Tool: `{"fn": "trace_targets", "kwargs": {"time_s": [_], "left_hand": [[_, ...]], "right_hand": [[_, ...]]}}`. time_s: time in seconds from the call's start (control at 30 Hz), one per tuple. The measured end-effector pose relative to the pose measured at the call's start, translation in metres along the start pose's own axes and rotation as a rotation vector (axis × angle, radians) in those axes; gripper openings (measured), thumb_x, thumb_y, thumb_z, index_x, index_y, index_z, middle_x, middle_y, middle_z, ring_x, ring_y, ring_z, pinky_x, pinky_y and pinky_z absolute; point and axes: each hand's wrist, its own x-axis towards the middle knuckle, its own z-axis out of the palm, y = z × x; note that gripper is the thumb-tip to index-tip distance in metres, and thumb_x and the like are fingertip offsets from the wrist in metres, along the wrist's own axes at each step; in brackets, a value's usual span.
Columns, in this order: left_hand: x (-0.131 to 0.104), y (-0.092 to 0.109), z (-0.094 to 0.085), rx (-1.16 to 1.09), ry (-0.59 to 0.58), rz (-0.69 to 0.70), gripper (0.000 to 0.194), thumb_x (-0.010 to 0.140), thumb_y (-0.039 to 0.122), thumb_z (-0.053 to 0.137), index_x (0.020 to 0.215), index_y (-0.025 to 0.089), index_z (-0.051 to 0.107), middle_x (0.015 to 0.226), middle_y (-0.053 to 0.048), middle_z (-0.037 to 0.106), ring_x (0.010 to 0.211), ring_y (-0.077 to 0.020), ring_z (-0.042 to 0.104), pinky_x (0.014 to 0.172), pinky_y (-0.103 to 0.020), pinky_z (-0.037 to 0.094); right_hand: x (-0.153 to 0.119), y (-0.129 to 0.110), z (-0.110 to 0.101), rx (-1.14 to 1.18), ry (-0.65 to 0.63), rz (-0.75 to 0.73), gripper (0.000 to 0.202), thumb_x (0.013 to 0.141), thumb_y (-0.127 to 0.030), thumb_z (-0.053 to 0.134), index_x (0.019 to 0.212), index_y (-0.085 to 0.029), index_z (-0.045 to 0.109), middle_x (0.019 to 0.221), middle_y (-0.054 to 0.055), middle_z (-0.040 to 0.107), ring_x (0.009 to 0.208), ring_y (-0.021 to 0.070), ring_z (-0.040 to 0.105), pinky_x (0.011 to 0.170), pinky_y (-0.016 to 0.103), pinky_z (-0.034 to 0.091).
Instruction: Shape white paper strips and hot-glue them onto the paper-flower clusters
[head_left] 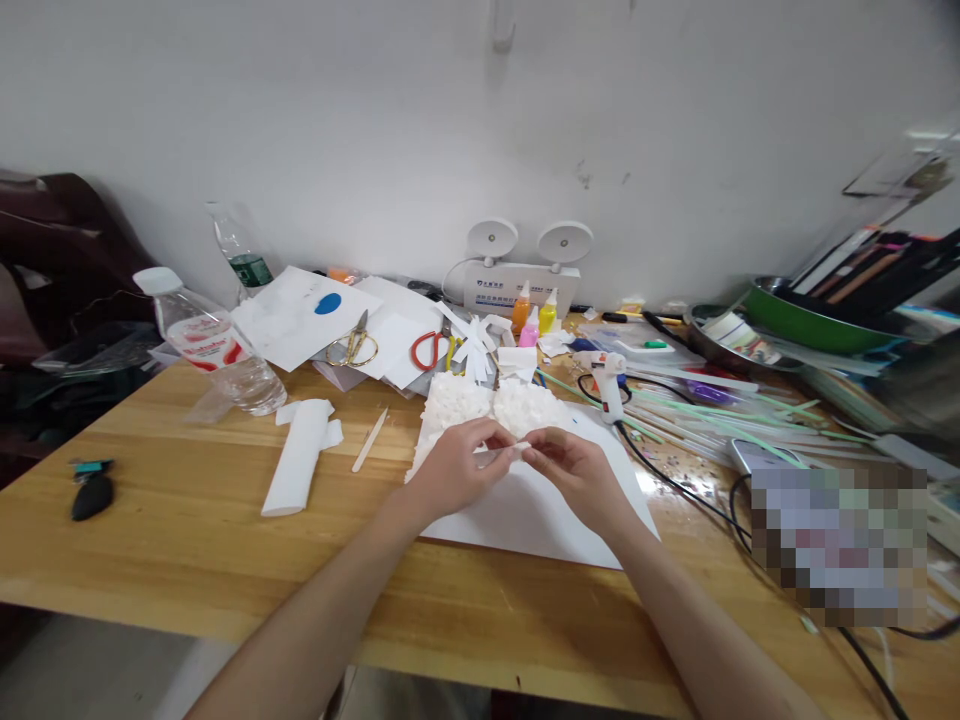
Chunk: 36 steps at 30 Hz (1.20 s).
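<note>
My left hand (pixel 472 455) and my right hand (pixel 570 465) meet over a white sheet (pixel 540 515) on the desk. Between their fingertips they pinch a small white strip (pixel 520 446), which looks like paper, though its exact kind is too small to tell. Both hands are closed. Just behind them, bumpy white material (pixel 456 398) covers part of the sheet, with a second fluffy white patch (pixel 529 402) to its right. My fingers hide the front of these patches.
A rolled white paper piece (pixel 294 470) and a wooden stick (pixel 370 440) lie left. Behind are red-handled scissors (pixel 426 352), gold scissors (pixel 352 348) and paint bottles (pixel 529 328). A glue gun (pixel 606 385) with a black cable stands right; a water bottle (pixel 214 345) leans left.
</note>
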Motion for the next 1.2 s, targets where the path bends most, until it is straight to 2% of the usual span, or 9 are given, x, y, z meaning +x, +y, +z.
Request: {"fn": "trace_targets", "kwargs": {"time_s": [0.13, 0.33, 0.63, 0.9, 1.2], "left_hand": [[0.0000, 0.0030, -0.0024, -0.051, 0.006, -0.068, 0.012, 0.079, 0.025, 0.049, 0.076, 0.017, 0.058, 0.074, 0.000, 0.062, 0.072, -0.0125, 0.056, 0.067, -0.022, 0.043], [0.0005, 0.0042, -0.0044, -0.051, 0.016, -0.062, 0.013, 0.078, 0.028, 0.052, 0.077, 0.017, 0.059, 0.076, 0.000, 0.063, 0.074, -0.0129, 0.057, 0.068, -0.022, 0.043], [0.0006, 0.0019, -0.0016, -0.034, 0.067, -0.061, 0.010, 0.076, 0.022, 0.053, 0.074, 0.016, 0.060, 0.074, 0.000, 0.063, 0.073, -0.0127, 0.057, 0.068, -0.021, 0.043], [-0.0003, 0.0027, 0.0009, -0.096, 0.044, -0.055, 0.009, 0.077, 0.019, 0.051, 0.075, 0.016, 0.059, 0.077, -0.001, 0.062, 0.075, -0.0124, 0.057, 0.069, -0.021, 0.044], [0.0001, -0.0024, 0.0042, -0.095, 0.044, -0.022, 0.012, 0.079, 0.020, 0.049, 0.081, 0.017, 0.060, 0.081, -0.002, 0.063, 0.077, -0.0125, 0.058, 0.068, -0.019, 0.046]], "right_hand": [[-0.0001, -0.0004, -0.0008, -0.010, 0.001, -0.003, 0.020, 0.075, -0.037, 0.058, 0.084, -0.020, 0.060, 0.083, 0.004, 0.064, 0.075, 0.0165, 0.059, 0.072, 0.030, 0.048], [0.0015, -0.0003, -0.0022, 0.012, 0.014, -0.055, 0.018, 0.077, -0.037, 0.056, 0.081, -0.019, 0.058, 0.082, 0.004, 0.060, 0.077, 0.0157, 0.056, 0.070, 0.028, 0.047], [0.0009, 0.0015, -0.0017, 0.050, -0.009, -0.027, 0.018, 0.077, -0.037, 0.056, 0.079, -0.019, 0.056, 0.075, 0.001, 0.055, 0.066, 0.0127, 0.051, 0.063, 0.025, 0.044], [-0.0020, -0.0038, 0.0036, 0.149, -0.105, -0.042, 0.011, 0.078, -0.031, 0.055, 0.080, -0.020, 0.056, 0.079, 0.001, 0.055, 0.075, 0.0131, 0.052, 0.071, 0.027, 0.043], [-0.0032, 0.0007, 0.0041, 0.088, 0.013, -0.045, 0.012, 0.073, -0.031, 0.061, 0.078, -0.020, 0.060, 0.078, 0.002, 0.061, 0.073, 0.0148, 0.056, 0.071, 0.029, 0.046]]}}
